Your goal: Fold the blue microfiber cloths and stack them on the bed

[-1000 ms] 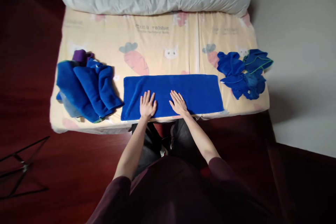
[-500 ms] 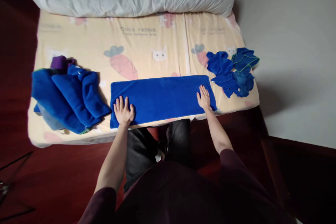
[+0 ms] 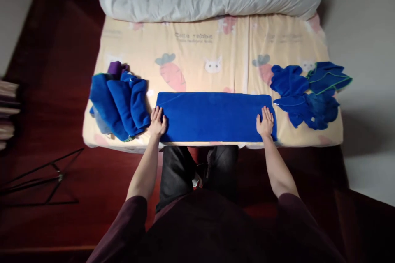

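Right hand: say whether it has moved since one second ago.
Yes, rightward: the right hand was nearly below the printed rabbit face and now lies well right of it, near the right end of the blue towel.

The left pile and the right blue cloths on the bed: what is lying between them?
In the head view, a flat blue cloth lies between the left pile and the right cloths, with the left hand and right hand at its ends.

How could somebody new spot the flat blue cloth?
Find the bed with the carrot pattern. Along the near edge lies the blue cloth, with the left hand and right hand at its ends. It alone is spread into a flat, long rectangle; the left pile and right pile are rumpled.
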Tool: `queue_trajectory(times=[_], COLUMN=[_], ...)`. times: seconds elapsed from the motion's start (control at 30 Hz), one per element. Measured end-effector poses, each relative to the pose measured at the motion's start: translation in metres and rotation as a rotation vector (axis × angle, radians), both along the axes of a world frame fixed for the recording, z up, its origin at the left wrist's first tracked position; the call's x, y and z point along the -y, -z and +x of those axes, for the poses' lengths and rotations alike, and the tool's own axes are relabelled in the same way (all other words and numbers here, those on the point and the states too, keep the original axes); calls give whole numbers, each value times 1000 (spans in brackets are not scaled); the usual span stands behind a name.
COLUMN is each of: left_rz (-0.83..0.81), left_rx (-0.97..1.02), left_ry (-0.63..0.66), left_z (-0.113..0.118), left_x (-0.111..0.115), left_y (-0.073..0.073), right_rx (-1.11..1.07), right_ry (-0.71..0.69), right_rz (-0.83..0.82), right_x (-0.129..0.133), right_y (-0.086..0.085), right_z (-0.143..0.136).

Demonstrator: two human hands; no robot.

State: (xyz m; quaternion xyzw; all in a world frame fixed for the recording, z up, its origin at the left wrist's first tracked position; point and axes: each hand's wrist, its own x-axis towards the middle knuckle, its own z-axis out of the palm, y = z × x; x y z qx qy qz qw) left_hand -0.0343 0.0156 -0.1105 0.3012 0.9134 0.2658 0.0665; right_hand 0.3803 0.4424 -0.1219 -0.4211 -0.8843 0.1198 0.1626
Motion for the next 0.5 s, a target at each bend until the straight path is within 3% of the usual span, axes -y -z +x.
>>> queue_trajectory(times=[0.23, 0.5], left_rz=[5, 29], left_rx=[25, 26], left_ry=[39, -131], left_z=[-18, -8], left_x=[29, 9], left_y=[-8, 0], right_rx=[-6, -37], right_ry=[9, 22], right_rz=[43, 73], right_x=[3, 1], right_y=[0, 5], right_z=[-4, -6])
